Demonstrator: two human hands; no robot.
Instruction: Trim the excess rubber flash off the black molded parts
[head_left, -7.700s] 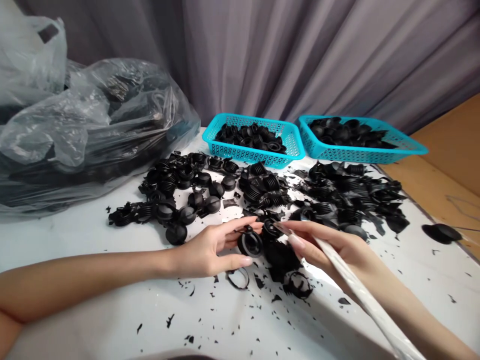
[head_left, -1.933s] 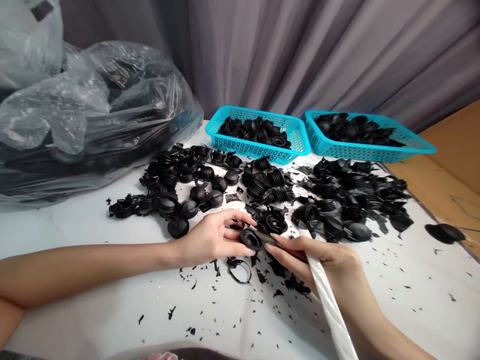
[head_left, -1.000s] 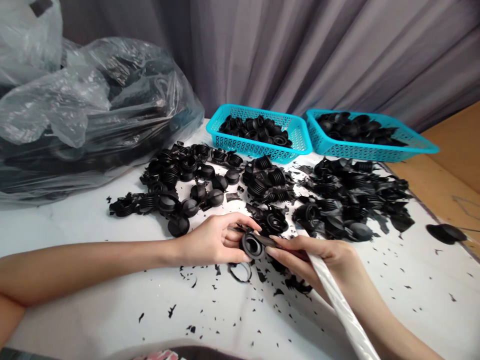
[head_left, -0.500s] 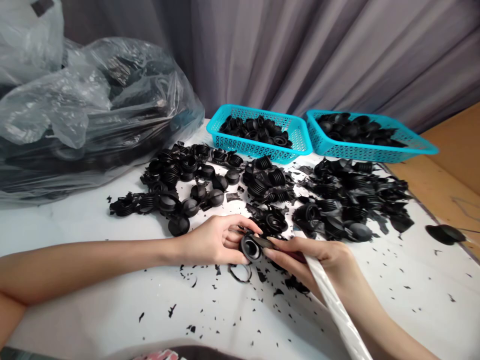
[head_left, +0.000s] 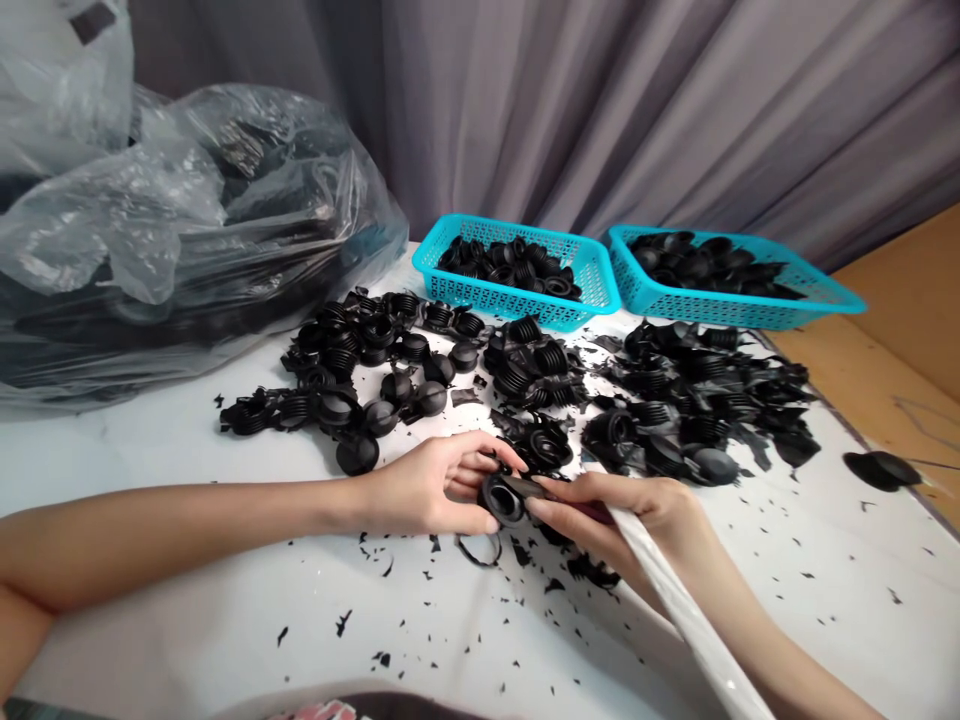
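- A person's left hand (head_left: 450, 490) pinches a round black part (head_left: 502, 497) between thumb and fingers, just above the white desk (head_left: 187, 640), the part's ringed opening facing the camera.
- The right hand (head_left: 645, 515) closes from the other side, thumb and forefinger pinching a narrow, dark-tipped tool (head_left: 525, 487) whose end meets the part's rim; the exact contact is too small to tell.
- A long white shaft (head_left: 686, 615) slants out from beneath the right hand toward the bottom edge of the view; whether it belongs to the tool cannot be told.
- Below the part, a thin black ring (head_left: 484, 565) lies on the desk, with small black scraps (head_left: 343, 624) scattered around and in front of it.
- Beyond the hands, ribbed black pieces spread in a left heap (head_left: 337, 345) and a denser right heap (head_left: 705, 390).
- Behind them, a left blue basket (head_left: 480, 292) and a right blue basket (head_left: 750, 308) stand side by side, each holding black pieces.
- A bulging clear plastic bag (head_left: 225, 250) fills the left side before a gray curtain (head_left: 600, 100).
- At far right, a single black cap (head_left: 881, 470) sits near the desk's edge.
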